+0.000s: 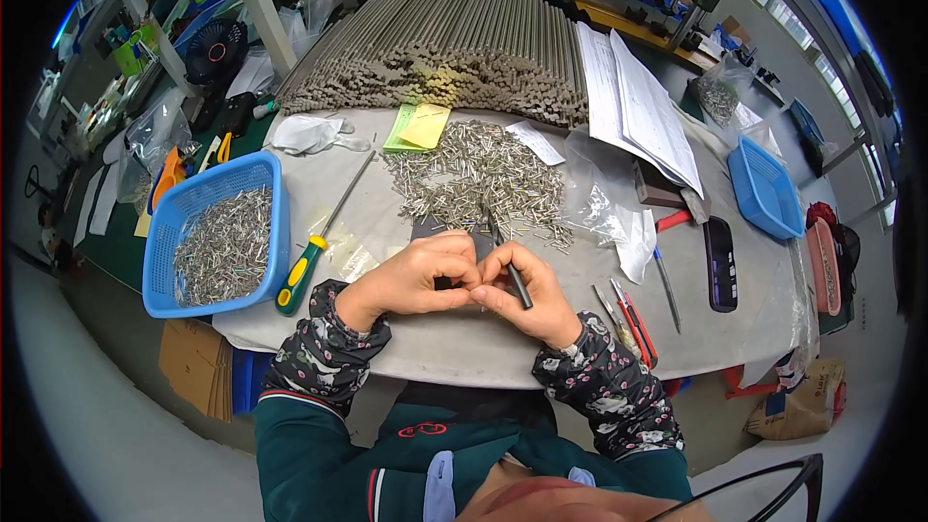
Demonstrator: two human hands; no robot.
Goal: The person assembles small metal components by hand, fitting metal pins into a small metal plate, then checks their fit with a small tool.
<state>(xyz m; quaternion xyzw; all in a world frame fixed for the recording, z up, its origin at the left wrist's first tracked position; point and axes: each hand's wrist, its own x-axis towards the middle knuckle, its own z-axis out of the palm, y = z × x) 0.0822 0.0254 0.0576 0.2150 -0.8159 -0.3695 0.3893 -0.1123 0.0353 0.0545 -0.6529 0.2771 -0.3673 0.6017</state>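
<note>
Holding a dark rod [521, 288] aslant in right hand [532, 296], probably to free fingertips [482, 294] for meeting left hand [425, 274], pinched narrow; cannot tell around what. At twelve o'clock, metal pins [493, 174], likely for easy reach.

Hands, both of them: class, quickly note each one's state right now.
Left hand: closed, fingers curled; whether it grips anything cannot be told.
Right hand: closed, holding a dark, slim rod-like tool.
</note>
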